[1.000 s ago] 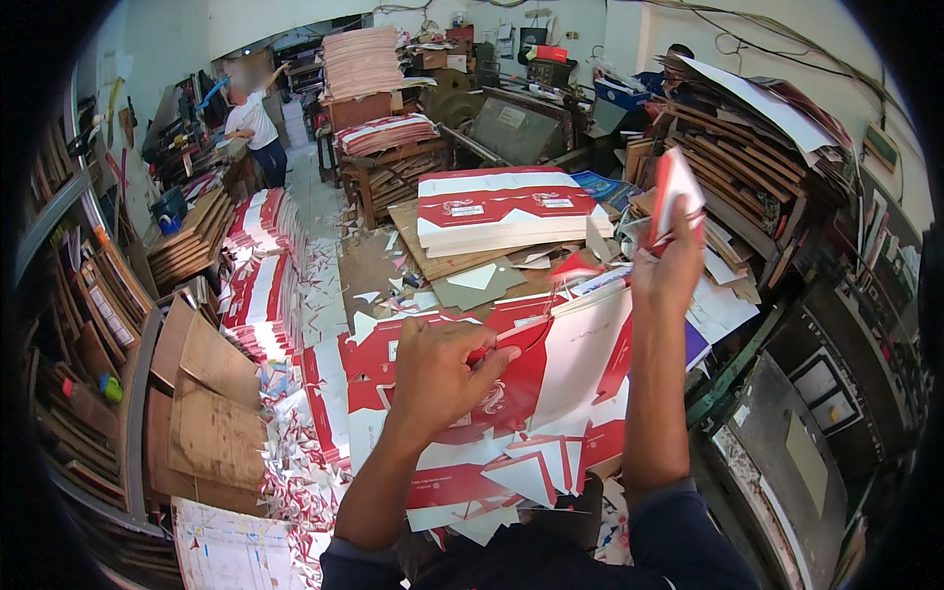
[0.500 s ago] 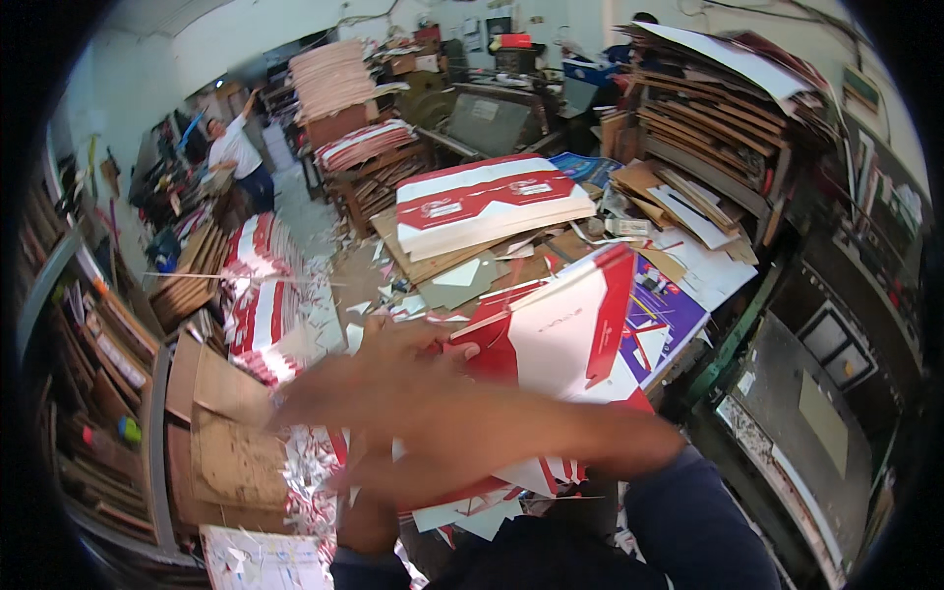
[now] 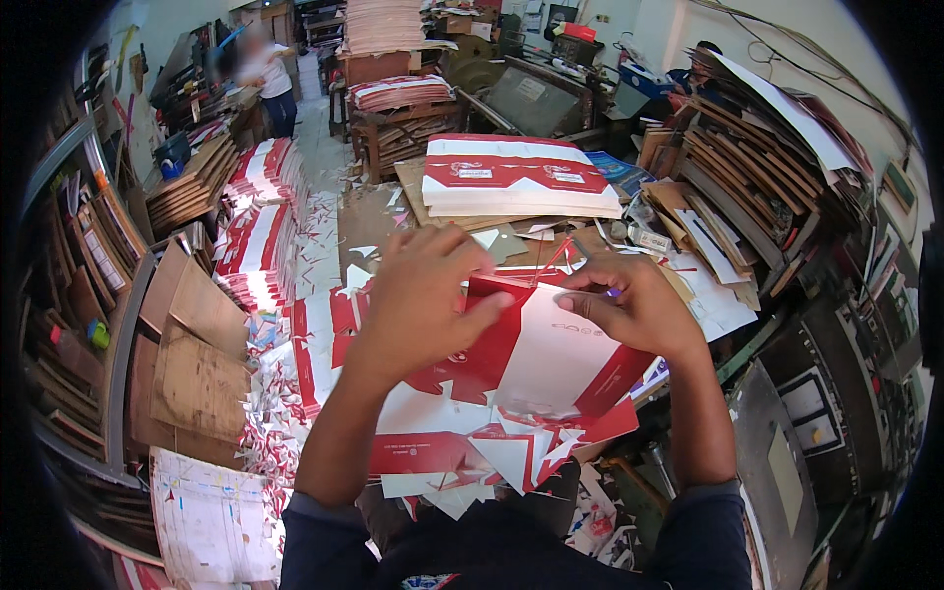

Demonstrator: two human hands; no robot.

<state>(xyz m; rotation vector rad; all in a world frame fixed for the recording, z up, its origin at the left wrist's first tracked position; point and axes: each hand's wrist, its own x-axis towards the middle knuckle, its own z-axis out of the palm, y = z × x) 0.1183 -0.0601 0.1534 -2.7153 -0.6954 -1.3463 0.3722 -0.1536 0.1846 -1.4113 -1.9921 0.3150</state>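
Red-and-white printed cardboard sheets (image 3: 551, 352) stand tilted up on the work surface in front of me, with a fold or edge between the red part and the white part. My left hand (image 3: 418, 300) is at their upper left corner, the thumb against the red face and the fingers over the top edge. My right hand (image 3: 634, 300) pinches the upper edge of the white part, thumb in front. Beneath them lie red-and-white offcuts (image 3: 516, 454) with pointed white pieces. How many sheets I hold cannot be made out.
A thick stack of printed sheets (image 3: 521, 177) rests on a board beyond my hands. More stacks (image 3: 261, 251) stand at left among paper scraps. Wooden boards (image 3: 202, 383) lean nearby. At right are piled boards (image 3: 747, 167) and a metal machine (image 3: 777, 462). A person (image 3: 270, 79) stands far left.
My right arm, blurred across the sheets before, has swung back to the right, and that hand is now at their upper edge. My left hand shows more clearly. The head view has shifted.
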